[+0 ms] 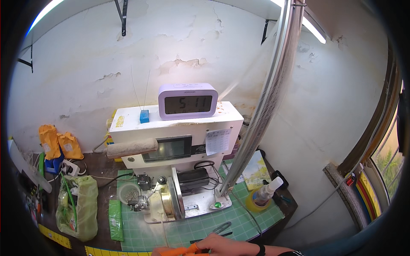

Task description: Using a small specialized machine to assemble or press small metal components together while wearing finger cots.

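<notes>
My right hand [224, 245] comes in at the lower edge from the right, a black band on its wrist. Its fingers are bent and closed beside orange pieces [184, 250]; I cannot tell whether these are finger covers or handles. Only a sliver of my left hand [159, 251] shows, next to the orange, its fingers cut off by the edge. A pale thin strand [165, 234] runs down toward the hands from a small machine with a brass-coloured wheel [167, 201]. Just beyond my right hand, grey tweezers [222, 227] and a thin black tool [209, 238] lie on the green mat [252, 217].
Behind the wheel stands a white control box [177, 130] carrying a lilac clock [188, 101]. A metal post [260, 111] rises at the right, near a yellow spray bottle [261, 196]. At left are a green plastic bag [83, 211], a green packet [115, 219] and a yellow ruler [111, 251].
</notes>
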A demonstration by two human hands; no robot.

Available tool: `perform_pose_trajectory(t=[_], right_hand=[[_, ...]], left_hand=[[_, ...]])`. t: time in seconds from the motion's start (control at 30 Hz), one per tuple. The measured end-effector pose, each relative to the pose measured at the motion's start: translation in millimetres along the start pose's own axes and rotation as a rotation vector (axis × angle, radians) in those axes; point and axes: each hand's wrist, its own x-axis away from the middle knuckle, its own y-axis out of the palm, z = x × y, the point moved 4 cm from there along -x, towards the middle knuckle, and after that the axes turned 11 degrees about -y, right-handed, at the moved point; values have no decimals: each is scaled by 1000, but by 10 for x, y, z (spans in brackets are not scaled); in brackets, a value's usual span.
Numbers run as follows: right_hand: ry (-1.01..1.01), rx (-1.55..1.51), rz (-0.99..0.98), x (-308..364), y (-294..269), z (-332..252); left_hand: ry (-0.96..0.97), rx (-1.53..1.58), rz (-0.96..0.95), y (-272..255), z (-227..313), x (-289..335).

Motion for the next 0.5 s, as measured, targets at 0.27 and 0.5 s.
perform_pose_trajectory(t=[0.27, 0.5], right_hand=[[-9, 120, -73, -54, 122, 69], [41, 160, -39, -5, 125, 24]], left_hand=[[330, -67, -196, 63, 103, 67], [332, -23, -127, 197, 107, 165]])
